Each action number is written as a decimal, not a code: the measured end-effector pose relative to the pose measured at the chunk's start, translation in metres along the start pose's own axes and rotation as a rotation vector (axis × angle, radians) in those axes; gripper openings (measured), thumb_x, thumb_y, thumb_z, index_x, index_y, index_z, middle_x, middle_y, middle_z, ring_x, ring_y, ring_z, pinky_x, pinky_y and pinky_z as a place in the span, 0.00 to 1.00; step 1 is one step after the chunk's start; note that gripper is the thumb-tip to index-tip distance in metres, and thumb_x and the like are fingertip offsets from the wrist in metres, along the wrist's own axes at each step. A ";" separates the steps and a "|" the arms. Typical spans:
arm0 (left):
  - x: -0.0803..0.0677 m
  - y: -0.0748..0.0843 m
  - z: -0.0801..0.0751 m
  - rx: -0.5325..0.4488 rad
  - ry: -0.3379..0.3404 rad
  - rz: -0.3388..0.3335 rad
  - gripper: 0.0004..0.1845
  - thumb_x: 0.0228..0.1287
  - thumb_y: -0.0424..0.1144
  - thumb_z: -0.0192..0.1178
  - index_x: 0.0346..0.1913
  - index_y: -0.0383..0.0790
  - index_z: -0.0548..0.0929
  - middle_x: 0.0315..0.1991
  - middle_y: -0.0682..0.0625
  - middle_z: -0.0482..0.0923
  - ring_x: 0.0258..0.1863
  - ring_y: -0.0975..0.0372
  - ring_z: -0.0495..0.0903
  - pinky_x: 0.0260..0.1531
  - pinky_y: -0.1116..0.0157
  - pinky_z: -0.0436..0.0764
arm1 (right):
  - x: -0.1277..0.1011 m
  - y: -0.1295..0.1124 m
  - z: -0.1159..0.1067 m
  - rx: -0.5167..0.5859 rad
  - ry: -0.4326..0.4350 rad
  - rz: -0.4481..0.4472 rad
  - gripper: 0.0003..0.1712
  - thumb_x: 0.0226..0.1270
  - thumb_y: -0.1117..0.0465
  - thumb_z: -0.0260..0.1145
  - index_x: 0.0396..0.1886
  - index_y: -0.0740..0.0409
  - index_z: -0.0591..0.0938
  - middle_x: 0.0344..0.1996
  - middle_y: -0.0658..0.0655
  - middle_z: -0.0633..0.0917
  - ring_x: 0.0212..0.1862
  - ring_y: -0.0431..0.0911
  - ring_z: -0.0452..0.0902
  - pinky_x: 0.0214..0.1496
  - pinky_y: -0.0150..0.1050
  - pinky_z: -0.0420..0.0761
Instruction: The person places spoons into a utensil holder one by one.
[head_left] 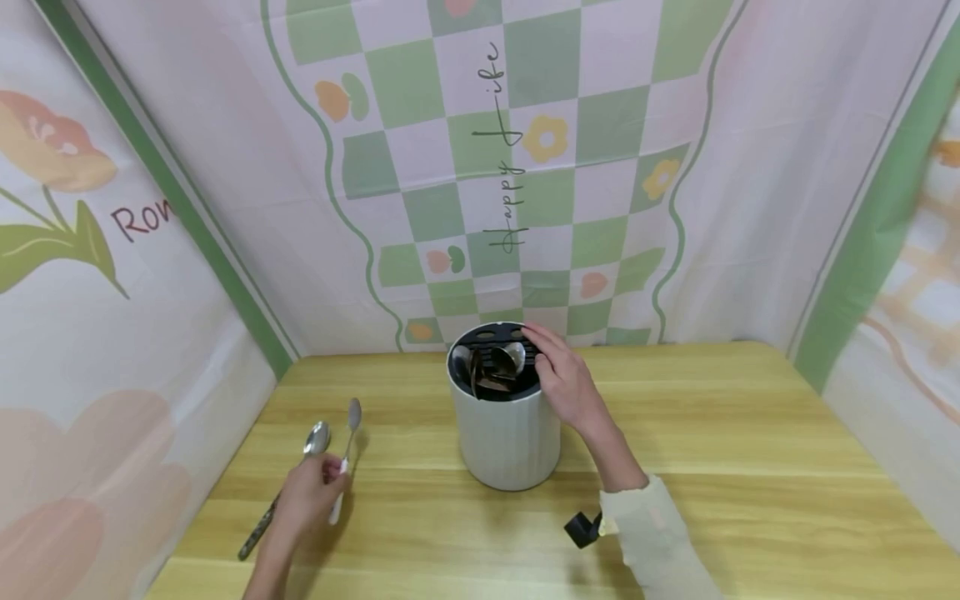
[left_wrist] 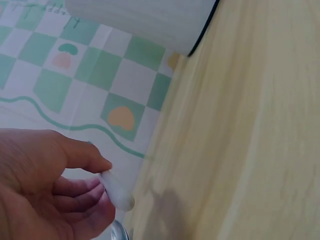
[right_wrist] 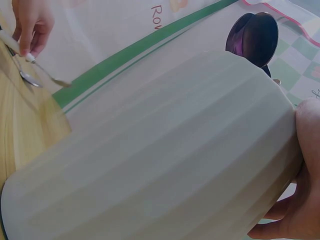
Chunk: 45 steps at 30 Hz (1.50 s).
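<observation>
My left hand (head_left: 306, 493) pinches a small spoon with a white handle (head_left: 337, 505) between thumb and fingers. Its slim metal bowl (head_left: 355, 414) points toward the back, and in the right wrist view the spoon is raised over the table. Beside that hand a larger spoon (head_left: 317, 437) with a dark patterned handle lies on the wood. At centre stands a white ribbed utensil holder (head_left: 508, 443) with a black slotted insert. Several spoons and dark utensils (head_left: 504, 367) sit in it, their lower parts hidden. My right hand (head_left: 567, 387) holds the holder at its right rim.
A light wood table (head_left: 712, 433) runs back to a checkered cloth wall (head_left: 487, 167), with printed cloth walls on both sides. Below the right sleeve (head_left: 660, 533) a small black block (head_left: 582, 530) shows at the wrist.
</observation>
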<state>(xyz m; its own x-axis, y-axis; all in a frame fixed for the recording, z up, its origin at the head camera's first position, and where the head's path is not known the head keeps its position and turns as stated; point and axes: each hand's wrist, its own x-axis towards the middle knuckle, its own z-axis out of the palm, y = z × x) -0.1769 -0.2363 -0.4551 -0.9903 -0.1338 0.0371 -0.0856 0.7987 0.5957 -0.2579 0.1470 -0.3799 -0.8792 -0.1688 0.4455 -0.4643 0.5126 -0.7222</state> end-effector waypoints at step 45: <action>0.006 0.090 0.009 -0.372 0.180 0.358 0.12 0.58 0.26 0.67 0.46 0.33 0.82 0.40 0.42 0.85 0.42 0.51 0.87 0.35 0.69 0.88 | -0.001 -0.001 -0.001 -0.007 -0.014 0.011 0.28 0.74 0.65 0.44 0.71 0.60 0.71 0.75 0.57 0.67 0.77 0.55 0.59 0.78 0.57 0.60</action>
<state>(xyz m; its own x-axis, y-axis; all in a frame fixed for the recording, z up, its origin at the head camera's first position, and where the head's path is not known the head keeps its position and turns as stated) -0.1912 -0.1603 -0.4084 -0.9134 -0.0157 0.4068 0.3304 0.5554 0.7632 -0.2564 0.1474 -0.3790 -0.8855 -0.1748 0.4304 -0.4543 0.5200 -0.7234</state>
